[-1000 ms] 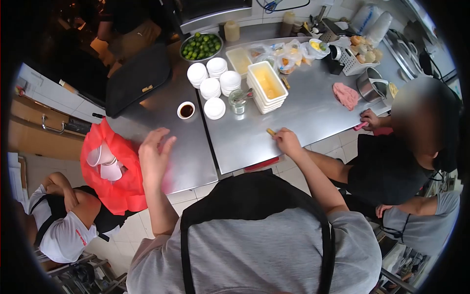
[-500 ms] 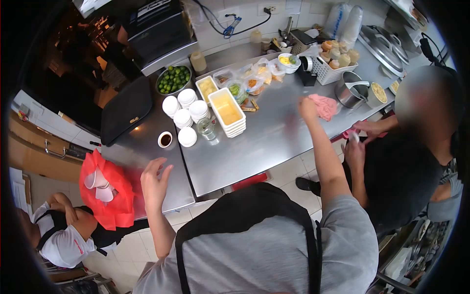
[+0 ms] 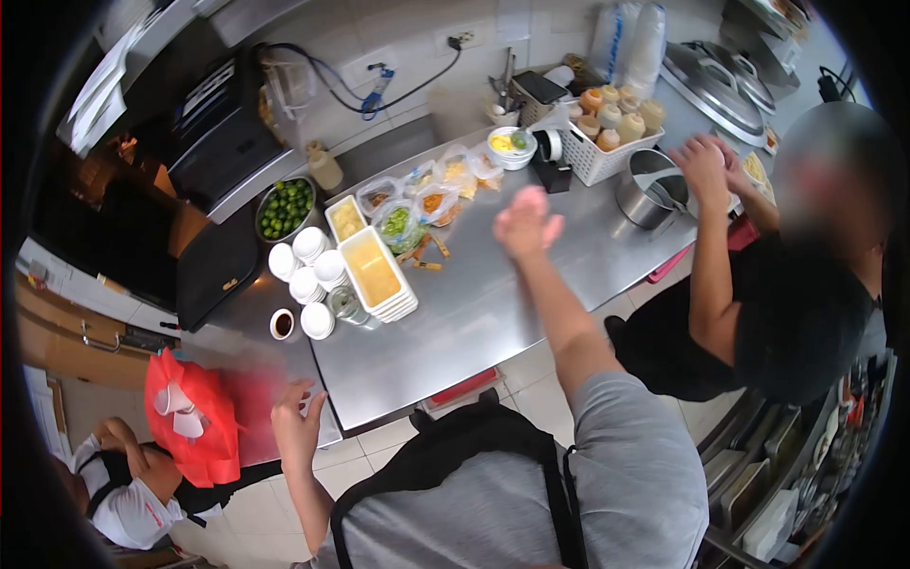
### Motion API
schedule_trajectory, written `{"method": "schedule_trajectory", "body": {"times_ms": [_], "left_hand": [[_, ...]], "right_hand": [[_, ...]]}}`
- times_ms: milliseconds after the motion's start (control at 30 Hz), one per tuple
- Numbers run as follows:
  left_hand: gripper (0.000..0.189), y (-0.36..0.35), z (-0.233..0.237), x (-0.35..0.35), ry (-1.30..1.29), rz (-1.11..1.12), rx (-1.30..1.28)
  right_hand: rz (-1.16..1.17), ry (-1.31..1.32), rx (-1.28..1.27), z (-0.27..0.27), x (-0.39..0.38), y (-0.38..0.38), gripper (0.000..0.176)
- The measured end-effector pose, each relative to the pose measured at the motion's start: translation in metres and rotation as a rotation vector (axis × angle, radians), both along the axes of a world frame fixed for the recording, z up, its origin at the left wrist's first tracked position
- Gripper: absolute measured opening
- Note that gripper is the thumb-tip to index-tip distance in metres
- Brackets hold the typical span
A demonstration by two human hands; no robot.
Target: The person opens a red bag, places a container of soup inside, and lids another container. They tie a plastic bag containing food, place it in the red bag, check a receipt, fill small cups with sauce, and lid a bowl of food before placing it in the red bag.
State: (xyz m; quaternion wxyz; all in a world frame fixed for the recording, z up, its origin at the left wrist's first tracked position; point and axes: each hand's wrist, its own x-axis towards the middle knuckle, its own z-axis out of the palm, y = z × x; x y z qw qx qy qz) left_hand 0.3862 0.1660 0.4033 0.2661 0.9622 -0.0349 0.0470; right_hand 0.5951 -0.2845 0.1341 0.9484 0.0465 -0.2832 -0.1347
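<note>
In the head view my right hand (image 3: 521,228) is on a pink cloth (image 3: 534,201), over the middle of the steel counter (image 3: 464,318). Most of the cloth is hidden by the hand, and its edges are blurred. My left hand (image 3: 298,422) is raised by the counter's front edge at the left, fingers apart and curved, holding nothing. Close to it is a red bag (image 3: 213,441) with white cups (image 3: 180,410) inside. Beyond it stand a small cup of dark sauce (image 3: 282,324) and several stacks of white lids or cups (image 3: 305,284).
White tubs (image 3: 374,275), bagged toppings (image 3: 398,223) and a bowl of limes (image 3: 289,209) line the counter's left and back. A basket of sauce bottles (image 3: 607,152) and a steel pot (image 3: 649,194) stand right. A co-worker (image 3: 758,284) reaches in there; another person (image 3: 133,474) is at left.
My right hand has moved left along the counter with the pink cloth. My left hand stays raised near the red bag. The co-worker's hands have risen beside the pot. The view has shifted.
</note>
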Motion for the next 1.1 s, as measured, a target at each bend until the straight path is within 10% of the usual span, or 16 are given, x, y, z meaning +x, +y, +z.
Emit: {"method": "schedule_trajectory", "body": {"times_ms": [67, 167, 233, 300, 500, 567, 633, 667, 733, 900, 933, 1100], "left_hand": [[0.024, -0.014, -0.004, 0.002, 0.006, -0.045, -0.012], [0.025, -0.032, 0.001, 0.014, 0.070, -0.103, 0.051], [0.025, -0.037, 0.003, 0.022, 0.034, -0.139, 0.007], [0.025, -0.040, 0.004, 0.026, 0.032, -0.153, 0.012], [0.025, -0.052, 0.000, 0.022, 0.070, -0.190, 0.021], [0.025, -0.060, -0.003, 0.024, 0.079, -0.200, 0.016], [0.025, -0.071, -0.003, 0.027, 0.060, -0.277, 0.048], [0.025, -0.076, -0.003, 0.029, 0.056, -0.267, 0.041], [0.026, -0.084, 0.000, 0.033, 0.043, -0.326, 0.035], [0.027, -0.080, 0.000, 0.035, -0.098, -0.375, 0.033], [0.027, -0.078, 0.002, 0.032, -0.094, -0.374, 0.041], [0.027, -0.057, 0.002, 0.016, 0.008, -0.332, 0.059]], "right_hand": [[0.664, 0.134, 0.840, 0.040, -0.026, 0.046, 0.073], [0.847, 0.202, 0.763, 0.083, -0.072, 0.043, 0.071], [0.566, 0.287, 0.593, 0.047, -0.075, -0.025, 0.075], [0.802, -0.200, 1.138, 0.038, -0.104, -0.099, 0.076], [0.359, -0.389, 1.103, 0.052, -0.152, -0.146, 0.080], [-0.278, 0.215, -0.130, 0.025, -0.147, -0.076, 0.080], [0.125, 0.338, -0.054, 0.053, -0.179, 0.022, 0.075], [0.596, 0.059, 0.427, 0.054, -0.195, 0.063, 0.074], [0.596, 0.491, 0.389, 0.071, -0.215, 0.090, 0.067], [0.873, -0.461, 2.981, 0.113, -0.229, 0.019, 0.050], [1.722, -0.266, 2.302, 0.077, -0.229, -0.028, 0.050], [1.102, -1.142, 2.313, 0.064, -0.197, -0.157, 0.058]]}}
